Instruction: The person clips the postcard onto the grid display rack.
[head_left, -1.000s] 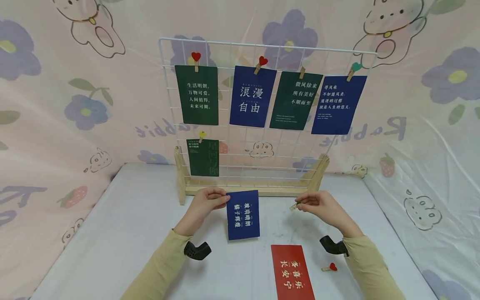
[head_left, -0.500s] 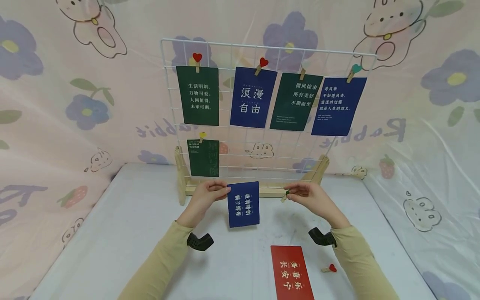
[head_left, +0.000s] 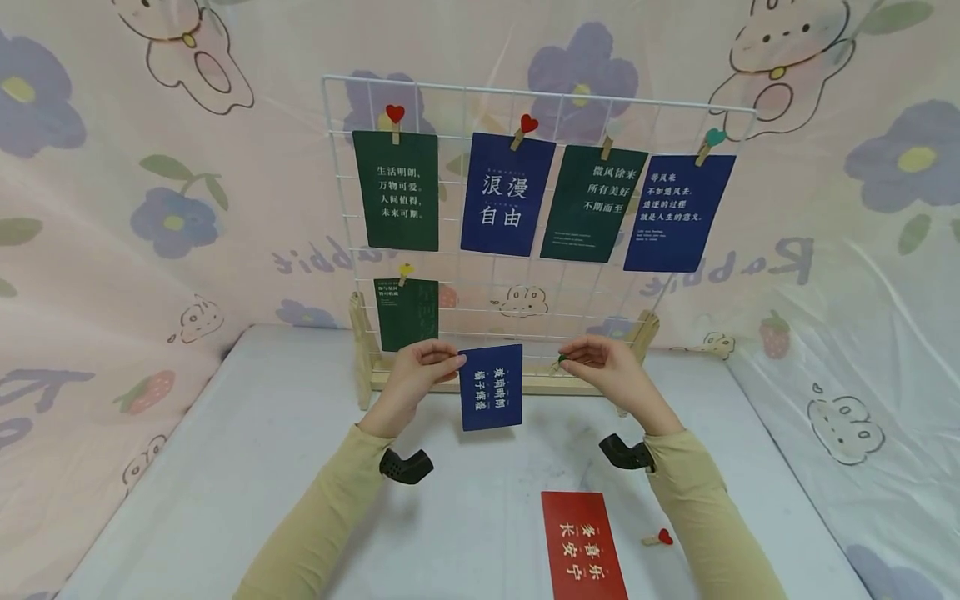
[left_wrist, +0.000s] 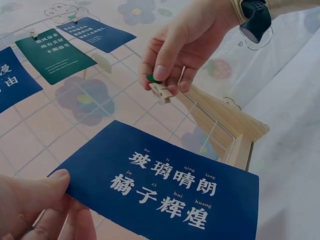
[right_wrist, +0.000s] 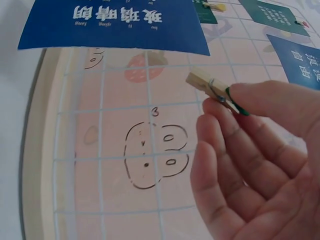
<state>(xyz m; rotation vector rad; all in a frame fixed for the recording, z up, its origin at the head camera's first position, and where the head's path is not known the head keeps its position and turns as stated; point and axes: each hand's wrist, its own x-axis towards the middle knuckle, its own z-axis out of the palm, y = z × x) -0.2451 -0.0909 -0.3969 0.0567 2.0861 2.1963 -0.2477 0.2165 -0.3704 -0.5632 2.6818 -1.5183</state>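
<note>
My left hand (head_left: pixel 415 379) pinches a blue card (head_left: pixel 491 388) by its left edge, thumb on the front. White characters run sideways down the card in the head view. Across from it, my right hand (head_left: pixel 609 373) pinches a small wooden clothespin (right_wrist: pixel 211 89) with a green end, between thumb and fingers. In the right wrist view the clothespin's tip points toward the blue card, with a gap between them. Behind both hands stands a white wire grid rack (head_left: pixel 540 93) on a wooden base (head_left: pixel 540 384).
Green and blue cards (head_left: pixel 508 195) hang from the grid's upper row by heart-topped clothespins. A smaller-looking green card (head_left: pixel 408 315) hangs lower left. On the white table (head_left: pixel 247 467) lie a red card (head_left: pixel 585 546) and a red-heart clothespin (head_left: pixel 658 538).
Both hands have moved forward and up toward the grid, carrying the blue card and the clothespin. My right hand has also shifted left, closer to the card.
</note>
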